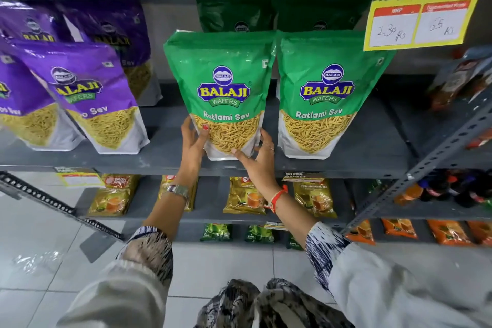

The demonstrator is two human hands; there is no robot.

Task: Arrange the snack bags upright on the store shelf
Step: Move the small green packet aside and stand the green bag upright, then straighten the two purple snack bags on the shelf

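A green Ratlami Sev bag (222, 80) stands upright at the front of the grey shelf (165, 160). My left hand (193, 142) grips its lower left edge, thumb on the clear window. My right hand (259, 157) holds its lower right corner and base. A second green bag (326, 88) stands upright just to the right, touching it. More green bags (237, 17) stand behind in shadow. To the left, purple sev bags (90, 93) lean to the left, some overlapping.
A yellow price sign (420, 10) hangs at the upper right. A slotted metal upright (431, 160) slants across the right side. Lower shelves hold tea packets (245, 197) and orange packets (399, 229). Bottles (452, 192) stand on the right rack.
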